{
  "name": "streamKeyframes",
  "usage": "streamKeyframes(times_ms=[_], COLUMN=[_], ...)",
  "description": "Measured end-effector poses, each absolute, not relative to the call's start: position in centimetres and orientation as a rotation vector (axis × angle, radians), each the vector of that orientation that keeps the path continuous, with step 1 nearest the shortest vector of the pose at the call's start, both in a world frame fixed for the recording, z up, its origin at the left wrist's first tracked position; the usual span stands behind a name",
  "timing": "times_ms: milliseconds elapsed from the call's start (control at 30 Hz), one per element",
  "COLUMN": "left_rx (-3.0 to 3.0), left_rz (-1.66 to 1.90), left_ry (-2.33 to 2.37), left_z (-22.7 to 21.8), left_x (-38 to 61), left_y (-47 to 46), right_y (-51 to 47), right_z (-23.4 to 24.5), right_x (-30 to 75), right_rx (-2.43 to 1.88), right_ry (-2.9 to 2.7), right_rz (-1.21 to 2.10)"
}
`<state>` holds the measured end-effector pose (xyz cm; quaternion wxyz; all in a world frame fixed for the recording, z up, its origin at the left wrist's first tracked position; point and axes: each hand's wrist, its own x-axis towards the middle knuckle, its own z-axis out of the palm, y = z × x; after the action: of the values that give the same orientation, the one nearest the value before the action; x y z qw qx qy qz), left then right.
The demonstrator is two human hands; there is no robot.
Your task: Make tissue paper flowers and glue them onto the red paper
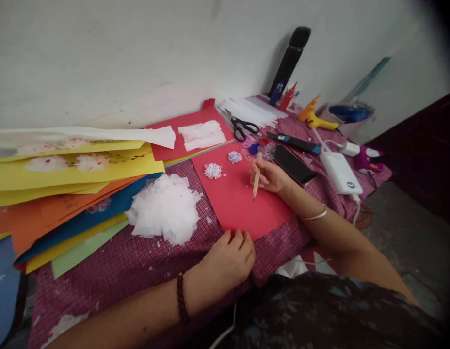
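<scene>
My right hand [268,175] is closed around a wooden pencil [257,179], its dark tip pointing down at a red sheet of paper [243,206]. My left hand [230,257] rests at the near edge of that sheet, fingers bent, slightly apart and touching the paper; the thumb is hidden. Two small white, dark-speckled paper flowers [213,170] lie on the sheet's far left part. To the left of the sheet is a heap of white torn tissue pieces [167,208].
Coloured paper sheets [79,179] are stacked at the left. Scissors [243,127], a utility knife [296,142], a phone [294,165], a white power bank [341,173] and a yellow glue gun [317,118] lie beyond and right. A black bottle [290,60] stands against the wall.
</scene>
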<state>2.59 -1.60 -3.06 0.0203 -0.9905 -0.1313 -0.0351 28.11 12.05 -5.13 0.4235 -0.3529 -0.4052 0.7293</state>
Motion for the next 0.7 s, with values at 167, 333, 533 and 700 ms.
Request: streamKeyframes(times_ms=[167, 333, 533, 700], left_rx=[-3.152, -3.209, -2.999, -2.626], left_rz=[-0.055, -0.524, -1.643, -2.332], left_ry=[-0.651, -1.391, -2.021, -2.437], left_z=[-3.2, -2.9, -3.7, -2.9], left_x=[2.1, 1.5, 3.7, 5.8], left_y=[-1.5, -3.0, -1.4, -0.7], right_y=[12.1, 11.9, 11.8, 11.9], right_z=[-5.1, -5.1, -5.0, -5.2], right_x=[27.7, 27.3, 27.2, 27.3], right_rx=[-0.855, -0.803, -0.763, -0.703], right_ry=[-0.971, -0.959, -0.903, -0.752], right_rz=[1.805, 1.802, 1.808, 1.824])
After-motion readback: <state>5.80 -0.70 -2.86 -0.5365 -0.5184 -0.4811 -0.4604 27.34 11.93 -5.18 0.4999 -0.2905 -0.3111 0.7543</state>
